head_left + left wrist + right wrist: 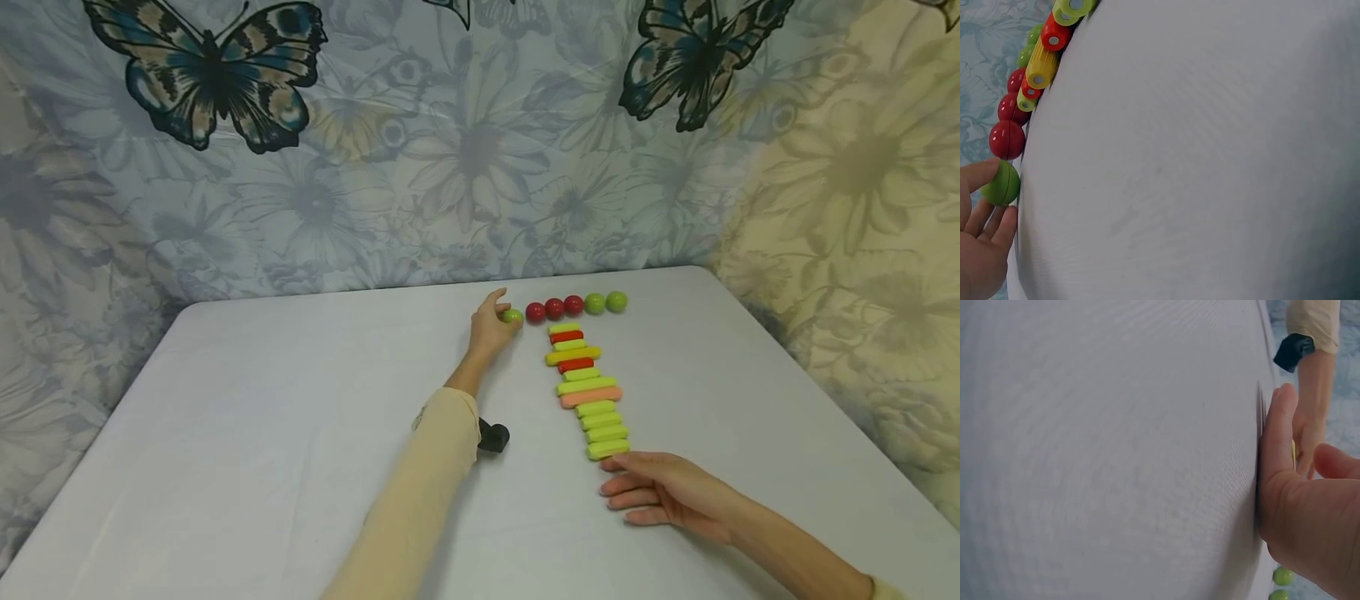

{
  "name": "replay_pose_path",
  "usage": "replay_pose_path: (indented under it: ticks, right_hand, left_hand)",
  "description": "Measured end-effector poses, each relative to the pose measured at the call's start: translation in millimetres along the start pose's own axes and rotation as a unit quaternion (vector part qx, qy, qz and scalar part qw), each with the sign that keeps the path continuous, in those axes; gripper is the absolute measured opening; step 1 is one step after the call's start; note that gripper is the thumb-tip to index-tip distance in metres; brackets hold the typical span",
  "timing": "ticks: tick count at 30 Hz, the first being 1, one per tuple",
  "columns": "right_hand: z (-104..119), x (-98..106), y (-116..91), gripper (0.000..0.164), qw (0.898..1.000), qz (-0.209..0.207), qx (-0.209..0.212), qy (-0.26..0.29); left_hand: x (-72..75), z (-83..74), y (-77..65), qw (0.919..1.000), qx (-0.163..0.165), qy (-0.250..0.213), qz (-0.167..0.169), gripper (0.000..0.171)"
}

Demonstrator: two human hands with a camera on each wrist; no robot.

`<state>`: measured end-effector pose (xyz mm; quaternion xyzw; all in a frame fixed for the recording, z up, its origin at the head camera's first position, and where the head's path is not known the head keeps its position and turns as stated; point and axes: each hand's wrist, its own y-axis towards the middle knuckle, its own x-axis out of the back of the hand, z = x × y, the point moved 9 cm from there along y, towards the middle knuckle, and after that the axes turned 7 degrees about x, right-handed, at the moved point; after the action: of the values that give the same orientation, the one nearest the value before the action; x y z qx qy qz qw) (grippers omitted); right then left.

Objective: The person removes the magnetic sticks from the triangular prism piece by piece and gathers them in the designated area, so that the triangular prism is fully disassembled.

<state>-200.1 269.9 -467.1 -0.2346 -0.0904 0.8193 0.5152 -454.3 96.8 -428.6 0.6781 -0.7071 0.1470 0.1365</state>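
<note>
At the left end of a row of balls near the table's back edge, my left hand [492, 327] holds a green ball [1001, 183] between thumb and fingers. The ball has a seam round it. Beside it, slightly apart in the head view, sits a red ball [536, 312], followed by two more red balls [564, 307] and two green balls [605, 302]. A column of rods [579, 386] in yellow-green, red, yellow and orange runs toward me. My right hand [667, 492] lies at its near end with loosely extended fingers, by the nearest yellow-green rod [608, 450].
The white table [262, 433] ends at a patterned wall [480, 167] with flowers and butterflies. A black device [493, 437] is worn at my left wrist, below the sleeve. Grey discs show on the rods' ends in the left wrist view.
</note>
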Motion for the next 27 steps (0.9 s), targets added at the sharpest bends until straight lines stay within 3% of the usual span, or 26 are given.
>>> replay_pose_path:
  ticks: [20, 27]
  right_hand:
    - [0.2, -1.1, 1.6, 0.037, 1.0, 0.004, 0.007, 0.008]
    - [0.5, 0.3, 1.5, 0.038, 1.0, -0.003, 0.003, 0.006]
  left_hand:
    - [2.8, 0.6, 0.7, 1.0, 0.0, 0.003, -0.007, 0.067]
    - [1.5, 0.5, 1.1, 0.9999, 0.004, 0.006, 0.014, 0.068]
